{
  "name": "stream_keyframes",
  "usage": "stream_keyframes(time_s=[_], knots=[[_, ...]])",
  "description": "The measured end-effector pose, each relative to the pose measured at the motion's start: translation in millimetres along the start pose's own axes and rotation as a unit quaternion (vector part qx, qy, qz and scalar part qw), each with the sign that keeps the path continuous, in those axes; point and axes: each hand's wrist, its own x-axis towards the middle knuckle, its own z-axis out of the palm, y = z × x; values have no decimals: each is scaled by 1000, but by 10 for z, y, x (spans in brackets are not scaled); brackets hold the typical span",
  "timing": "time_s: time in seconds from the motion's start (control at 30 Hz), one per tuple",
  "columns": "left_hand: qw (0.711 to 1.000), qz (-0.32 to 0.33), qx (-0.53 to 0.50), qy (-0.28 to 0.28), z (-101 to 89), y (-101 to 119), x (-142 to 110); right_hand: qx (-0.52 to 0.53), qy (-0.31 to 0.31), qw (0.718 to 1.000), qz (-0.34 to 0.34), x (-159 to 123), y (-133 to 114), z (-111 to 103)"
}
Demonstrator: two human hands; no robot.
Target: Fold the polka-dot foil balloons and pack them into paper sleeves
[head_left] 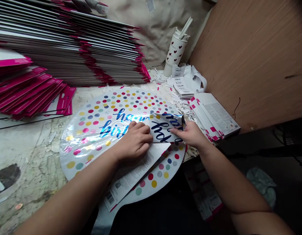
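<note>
A flat, uninflated foil balloon (92,143) with coloured dots and blue lettering lies across the worktable. Beside my left hand, a folded foil part (163,130) with the same blue lettering rests over it. My right hand (193,134) pinches the right end of this folded part, thumb on top. My left hand (136,140) lies on the balloon with its fingers curled in against the fold's left edge; its fingertips are partly hidden. Under that hand and forearm sits a printed card sleeve (141,171) with a barcode, tilted across the balloon.
Tall stacks of pink-edged card sleeves (104,55) fill the back left, with a fanned pile (35,88) in front. At the back stand a heart-patterned tumbler (176,50) and barcode label strips (182,81). More sleeves (214,114) lie right, near a wooden panel (253,62).
</note>
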Motion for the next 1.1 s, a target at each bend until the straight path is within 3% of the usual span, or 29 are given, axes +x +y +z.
stream_keyframes(time_s=[0.1,0.23,0.47,0.57,0.77,0.83,0.93,1.03,1.1], knots=[[1000,-3,17,11,-6,46,1,48,-137,989,19,32,-75,-65],[999,23,27,14,-8,133,5,109,-298,947,46,237,-114,-132],[1000,23,-8,7,-55,142,-27,56,-405,911,51,605,-140,-161],[1000,22,5,5,-49,135,-31,39,-396,916,55,612,-209,-98],[999,7,24,20,-44,96,-50,171,-233,952,99,487,-365,131],[999,8,27,22,-57,96,-53,159,-219,957,102,450,-382,173],[999,5,32,24,-73,112,-45,146,-223,961,76,409,-405,199],[999,-3,41,27,-81,124,-36,133,-159,977,46,377,-457,239],[999,-1,46,28,-90,119,-40,94,-158,982,29,347,-503,287]])
